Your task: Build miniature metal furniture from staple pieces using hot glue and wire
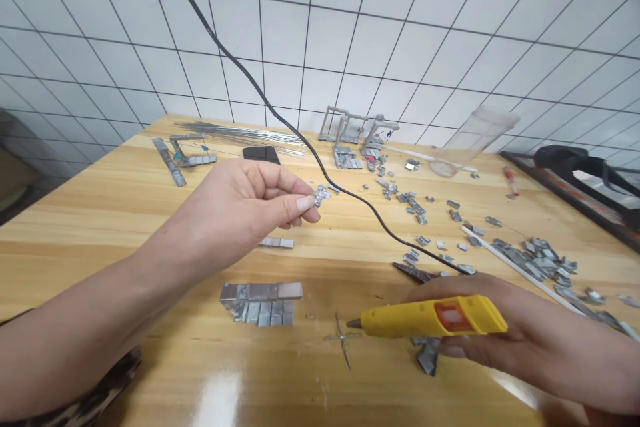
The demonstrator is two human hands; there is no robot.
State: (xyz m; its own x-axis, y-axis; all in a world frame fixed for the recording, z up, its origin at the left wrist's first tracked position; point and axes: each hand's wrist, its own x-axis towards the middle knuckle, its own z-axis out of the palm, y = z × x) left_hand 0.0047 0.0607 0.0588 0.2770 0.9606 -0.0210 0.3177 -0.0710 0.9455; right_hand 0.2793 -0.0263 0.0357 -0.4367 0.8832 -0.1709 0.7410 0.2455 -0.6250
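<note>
While the left hand (250, 203) pinches a tiny metal bit (321, 195), the right hand (505, 330) grips a yellow tool (430, 317).
Both are above the table (125, 227), near flat metal pieces (263, 301).

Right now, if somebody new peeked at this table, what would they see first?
Probably the bright yellow tool lying sideways in the right hand, low on the right. Next, the left hand pinching a small shiny metal piece above the wooden table, with a black cable sweeping across.
</note>
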